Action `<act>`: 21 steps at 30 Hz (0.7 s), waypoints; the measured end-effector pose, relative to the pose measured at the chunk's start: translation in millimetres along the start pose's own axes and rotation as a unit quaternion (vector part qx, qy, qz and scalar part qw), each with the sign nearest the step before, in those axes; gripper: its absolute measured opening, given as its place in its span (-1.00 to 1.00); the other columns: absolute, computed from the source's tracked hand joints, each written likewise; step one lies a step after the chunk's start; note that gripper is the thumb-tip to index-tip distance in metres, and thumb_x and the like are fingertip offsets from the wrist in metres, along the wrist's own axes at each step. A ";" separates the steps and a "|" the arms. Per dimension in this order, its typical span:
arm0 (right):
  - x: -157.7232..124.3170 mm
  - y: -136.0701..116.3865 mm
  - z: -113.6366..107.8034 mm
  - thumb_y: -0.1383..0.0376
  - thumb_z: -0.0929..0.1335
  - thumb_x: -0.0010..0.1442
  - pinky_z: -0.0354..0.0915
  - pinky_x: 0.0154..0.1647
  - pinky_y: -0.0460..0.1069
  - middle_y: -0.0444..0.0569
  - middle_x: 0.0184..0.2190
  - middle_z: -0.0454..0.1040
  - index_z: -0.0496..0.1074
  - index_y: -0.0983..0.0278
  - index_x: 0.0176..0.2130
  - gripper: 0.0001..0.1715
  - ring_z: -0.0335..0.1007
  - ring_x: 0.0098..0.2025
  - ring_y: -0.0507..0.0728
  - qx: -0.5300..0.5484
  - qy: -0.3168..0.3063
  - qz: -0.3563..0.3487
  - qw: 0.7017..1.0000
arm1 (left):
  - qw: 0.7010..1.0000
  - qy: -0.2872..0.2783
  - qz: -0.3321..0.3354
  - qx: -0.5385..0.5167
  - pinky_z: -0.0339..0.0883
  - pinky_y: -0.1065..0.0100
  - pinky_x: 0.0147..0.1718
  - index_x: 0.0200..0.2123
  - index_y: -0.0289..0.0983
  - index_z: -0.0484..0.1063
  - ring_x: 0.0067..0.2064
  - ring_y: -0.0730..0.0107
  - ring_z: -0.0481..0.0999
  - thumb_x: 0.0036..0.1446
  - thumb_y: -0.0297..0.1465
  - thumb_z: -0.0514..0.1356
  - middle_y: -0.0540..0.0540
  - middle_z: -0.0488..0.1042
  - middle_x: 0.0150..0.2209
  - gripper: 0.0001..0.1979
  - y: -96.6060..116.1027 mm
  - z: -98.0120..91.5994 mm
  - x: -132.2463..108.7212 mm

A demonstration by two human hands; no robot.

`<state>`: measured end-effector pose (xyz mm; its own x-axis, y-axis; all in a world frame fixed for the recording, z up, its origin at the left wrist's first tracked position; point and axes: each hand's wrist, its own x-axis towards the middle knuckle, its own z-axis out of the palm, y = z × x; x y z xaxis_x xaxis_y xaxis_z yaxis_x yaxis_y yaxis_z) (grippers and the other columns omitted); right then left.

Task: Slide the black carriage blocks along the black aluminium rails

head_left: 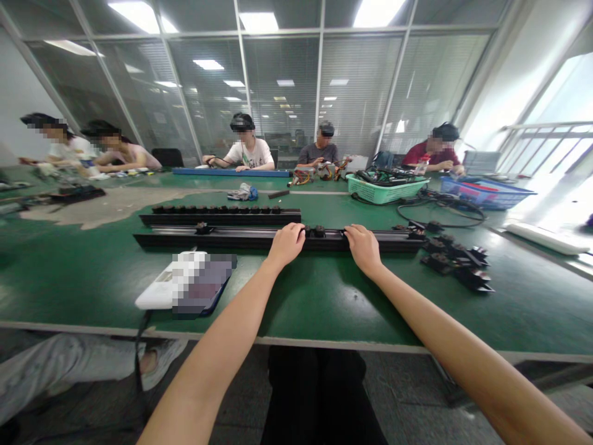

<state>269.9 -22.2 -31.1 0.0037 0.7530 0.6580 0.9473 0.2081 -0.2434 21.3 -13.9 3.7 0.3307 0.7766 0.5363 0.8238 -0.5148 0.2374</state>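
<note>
L hand (pixel 286 244), R hand (pixel 364 248) placed on black rail (pixel 231 239), fingers (pixel 296 230) curled over it, black blocks (pixel 319 231) just past L fingers, green surface (pixel 92 290) beneath

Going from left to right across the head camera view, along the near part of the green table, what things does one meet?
white object → dark blurred device → left hand → right hand → black blocks
</note>
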 end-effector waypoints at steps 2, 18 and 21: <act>0.3 -0.4 -1.3 0.32 0.22 0.44 0.35 0.14 0.15 0.21 0.08 0.57 0.59 0.29 0.06 -0.59 0.51 0.08 0.30 0.021 -0.003 0.008 1.000 | 1.000 -0.001 0.001 0.001 0.39 0.18 0.15 0.11 -0.29 0.50 0.13 0.14 0.55 0.44 -0.39 0.03 -0.22 0.57 0.12 -0.67 0.0 0.0 0.0; 5.4 14.2 -2.6 0.13 0.33 0.36 0.23 0.16 0.14 0.20 -0.05 0.62 0.60 0.36 0.02 -0.57 0.40 0.08 0.33 0.019 -0.004 0.071 0.997 | 1.000 0.002 0.000 -0.004 0.41 0.15 0.14 0.09 -0.28 0.51 0.12 0.13 0.55 0.43 -0.39 0.04 -0.22 0.58 0.09 -0.68 -1.5 1.2 0.5; 5.6 13.7 -2.8 0.14 0.34 0.36 0.22 0.16 0.14 0.21 -0.05 0.62 0.62 0.36 -0.01 -0.59 0.36 0.10 0.33 0.019 0.000 0.065 0.998 | 1.000 0.002 0.000 -0.005 0.41 0.15 0.14 0.08 -0.28 0.51 0.12 0.13 0.55 0.43 -0.39 0.04 -0.21 0.58 0.09 -0.69 -1.6 1.0 0.4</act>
<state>283.8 -16.9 -28.7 0.1251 0.7747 0.6198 0.9258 0.1334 -0.3536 20.5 -12.4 2.7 0.3289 0.7756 0.5388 0.8189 -0.5184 0.2463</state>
